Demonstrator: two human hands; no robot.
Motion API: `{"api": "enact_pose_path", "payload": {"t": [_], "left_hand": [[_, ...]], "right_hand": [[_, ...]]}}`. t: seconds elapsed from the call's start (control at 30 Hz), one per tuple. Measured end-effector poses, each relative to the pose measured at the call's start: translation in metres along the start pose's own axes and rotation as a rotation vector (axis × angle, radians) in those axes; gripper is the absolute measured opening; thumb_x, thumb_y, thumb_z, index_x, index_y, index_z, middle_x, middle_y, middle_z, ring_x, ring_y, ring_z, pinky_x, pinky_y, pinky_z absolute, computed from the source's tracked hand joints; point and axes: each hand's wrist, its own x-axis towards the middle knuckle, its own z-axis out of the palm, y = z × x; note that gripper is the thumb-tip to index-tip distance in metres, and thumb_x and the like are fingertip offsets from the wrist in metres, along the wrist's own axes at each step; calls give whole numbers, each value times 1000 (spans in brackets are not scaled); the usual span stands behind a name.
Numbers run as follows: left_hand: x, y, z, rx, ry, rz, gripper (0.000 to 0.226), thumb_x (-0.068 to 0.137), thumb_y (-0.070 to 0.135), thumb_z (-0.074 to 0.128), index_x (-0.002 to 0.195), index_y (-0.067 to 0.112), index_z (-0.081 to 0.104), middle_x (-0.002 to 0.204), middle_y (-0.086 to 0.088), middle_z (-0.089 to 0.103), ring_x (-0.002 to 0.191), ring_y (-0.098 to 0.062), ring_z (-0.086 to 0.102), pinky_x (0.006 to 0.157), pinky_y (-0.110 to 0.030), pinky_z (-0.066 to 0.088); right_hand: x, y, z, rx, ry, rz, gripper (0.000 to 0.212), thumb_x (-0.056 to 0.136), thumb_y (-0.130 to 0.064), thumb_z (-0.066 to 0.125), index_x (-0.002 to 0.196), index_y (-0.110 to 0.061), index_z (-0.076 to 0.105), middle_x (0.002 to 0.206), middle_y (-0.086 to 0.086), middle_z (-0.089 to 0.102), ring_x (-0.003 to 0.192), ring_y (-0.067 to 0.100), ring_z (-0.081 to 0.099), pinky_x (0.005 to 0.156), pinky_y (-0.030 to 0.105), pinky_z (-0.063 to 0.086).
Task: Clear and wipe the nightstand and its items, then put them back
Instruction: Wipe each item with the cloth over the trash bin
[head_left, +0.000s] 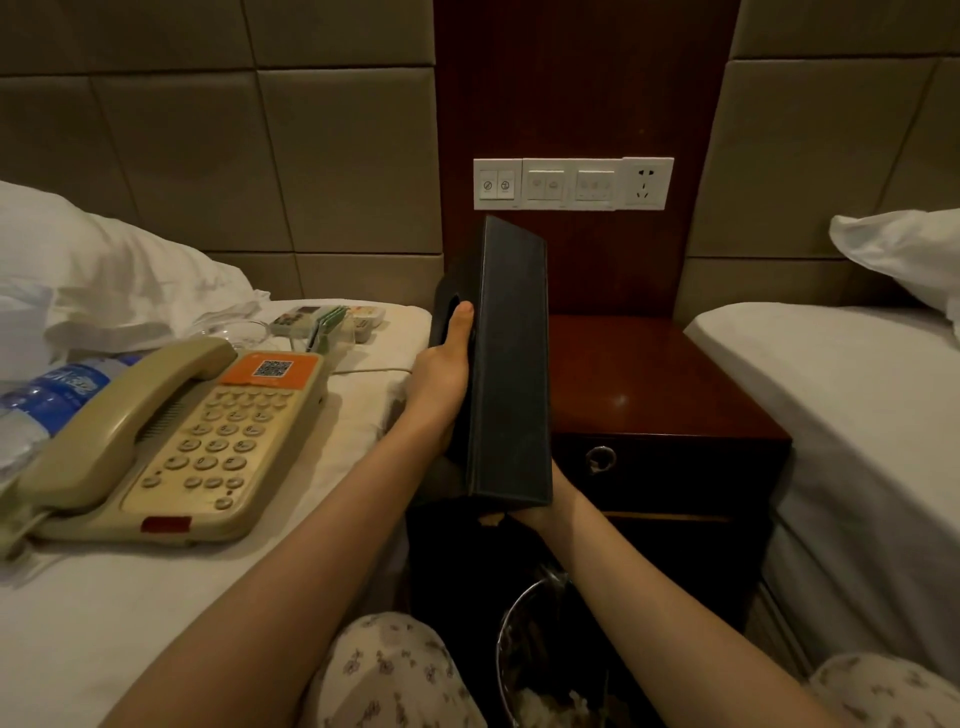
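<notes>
I hold the black tissue box (511, 364) on edge between both hands, over the left front of the nightstand's surface (644, 379). My left hand (441, 374) grips its left side, thumb at the slot; my right hand (545, 506) clasps its near bottom corner from beneath. Left of my left hand, the telephone (176, 441) and water bottle (47, 395) lie on the bed (104, 613).

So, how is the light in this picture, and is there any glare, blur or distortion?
Head view: dim, warm light; soft glare on the nightstand top; the black box held by both hands stays sharp; wide-angle bending at the edges; the telephone slightly soft.
</notes>
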Motion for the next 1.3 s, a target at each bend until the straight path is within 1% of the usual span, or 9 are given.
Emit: {"api": "enact_pose_path", "payload": {"t": [0.23,0.63,0.8,0.87,0.97,1.03,1.1,1.17,1.3], "left_hand": [[3,-2,-11,58,108,190,54,95,54,32,65,14,54,71,-2,57,68,-13,53,65,-31,41],[-12,-12,-4,245,65,464,63,95,44,41,51,0,50,52,-12,47,49,-15,44,52,-25,32],[-27,-19,0,559,-126,570,56,93,42,49,43,18,42,41,5,41,39,-6,35,48,-23,26],[-32,-15,-3,697,-186,647,54,93,44,49,46,18,43,44,4,41,40,-8,34,48,-26,26],[-40,3,-10,878,-272,720,49,94,43,46,51,19,50,47,7,43,39,-7,36,44,-17,27],[-40,17,-18,967,-307,749,49,95,43,44,60,12,59,51,4,47,41,-8,37,45,-17,27],[-37,31,-30,1002,-335,753,53,95,45,43,66,6,63,53,-5,51,42,-10,36,47,-22,27],[-35,42,-42,1074,-387,725,53,95,46,43,67,7,64,54,-5,52,44,-10,37,50,-25,29],[-45,56,-62,1267,-355,720,43,93,46,46,61,20,57,48,6,41,43,-10,35,50,-25,26]], "right_hand": [[-5,28,5,5,-42,125,37,99,-26,36,106,2,58,73,13,64,65,22,61,57,27,51],[-24,-8,-7,-41,-88,228,29,99,-25,44,91,-7,65,85,13,67,83,27,60,76,37,48],[-12,-13,-26,131,-124,188,61,99,-34,37,64,-1,74,69,17,71,59,29,69,70,38,51],[-10,-24,-40,239,-143,165,63,98,-34,38,57,1,72,65,18,69,51,28,68,50,31,55],[-25,-46,-51,365,-269,12,34,45,-21,93,62,1,75,71,20,71,55,32,69,40,39,53],[-26,-59,-61,427,-347,-62,69,4,-15,95,69,-1,76,79,21,72,62,34,70,44,42,55],[-32,-73,-63,419,-346,-74,61,24,-13,96,81,-2,77,89,21,72,72,35,71,54,46,58],[-41,-84,-60,325,-251,-43,20,76,-26,72,85,-8,74,85,16,72,75,30,70,60,40,59],[-40,-87,-57,229,-214,-111,53,95,-48,39,67,-14,69,55,7,67,47,19,66,46,27,55]]}}
